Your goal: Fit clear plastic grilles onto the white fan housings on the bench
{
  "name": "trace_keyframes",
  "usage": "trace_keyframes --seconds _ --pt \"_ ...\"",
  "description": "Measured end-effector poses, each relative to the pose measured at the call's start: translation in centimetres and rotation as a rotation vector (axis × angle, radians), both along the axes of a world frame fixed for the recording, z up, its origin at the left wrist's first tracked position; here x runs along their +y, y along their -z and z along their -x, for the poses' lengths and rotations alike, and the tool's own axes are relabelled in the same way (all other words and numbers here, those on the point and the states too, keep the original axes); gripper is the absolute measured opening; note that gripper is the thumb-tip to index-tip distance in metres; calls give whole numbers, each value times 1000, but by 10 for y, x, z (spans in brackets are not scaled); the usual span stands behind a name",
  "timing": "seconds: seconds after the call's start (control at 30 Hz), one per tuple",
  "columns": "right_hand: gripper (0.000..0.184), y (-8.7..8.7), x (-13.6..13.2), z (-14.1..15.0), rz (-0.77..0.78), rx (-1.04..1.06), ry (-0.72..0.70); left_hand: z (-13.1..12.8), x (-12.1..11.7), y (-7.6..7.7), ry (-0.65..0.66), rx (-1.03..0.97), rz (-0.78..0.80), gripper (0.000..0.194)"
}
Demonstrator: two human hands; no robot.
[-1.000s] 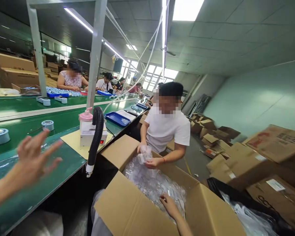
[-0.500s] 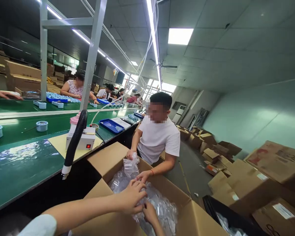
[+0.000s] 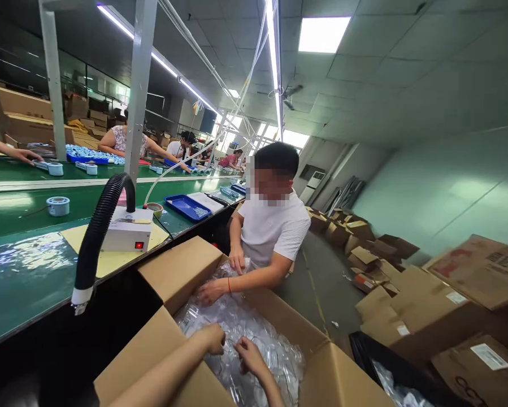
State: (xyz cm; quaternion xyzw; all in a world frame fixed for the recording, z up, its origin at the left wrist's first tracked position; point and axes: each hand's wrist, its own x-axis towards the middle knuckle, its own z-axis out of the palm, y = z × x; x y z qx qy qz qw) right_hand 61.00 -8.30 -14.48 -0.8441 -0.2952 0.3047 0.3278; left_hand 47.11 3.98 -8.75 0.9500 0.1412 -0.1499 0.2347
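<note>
Just in front of me is an open cardboard box (image 3: 196,271), filled with clear plastic pieces (image 3: 237,325) that seem to lie in or under thin clear film. My left hand (image 3: 211,339) is closed above them, knuckles up, near the box's left side. To its right, my right hand (image 3: 251,356) has its fingers curled together at the plastic. What either hand grips, if anything, is too clear and small to make out. Across the box, a co-worker's hand (image 3: 211,291) presses on the plastic, and that person's other hand (image 3: 237,260) is at the far corner.
Left of the box runs a green workbench (image 3: 8,305) bearing a white device (image 3: 126,234) with a black flexible hose (image 3: 96,226) and a blue tray (image 3: 188,207). Cardboard boxes (image 3: 427,305) are piled at the right. More people sit along the line.
My left hand has drawn back toward me and its spread fingers have closed. The co-worker's hands have shifted, with one reaching left across the plastic; the upright plastic at the far corner is lower.
</note>
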Motion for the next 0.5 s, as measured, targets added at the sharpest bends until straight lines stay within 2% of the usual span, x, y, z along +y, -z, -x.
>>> trace_keyframes --seconds 0.23,0.37,0.5 --pt "41 -7 -2 2 12 15 -52 -9 -2 10 25 -38 89 29" --pt "45 -7 -1 2 -6 3 -73 -15 -2 16 42 -41 90 23" --pt "47 -5 0 2 -33 5 -80 -19 -2 23 53 -60 114 26"
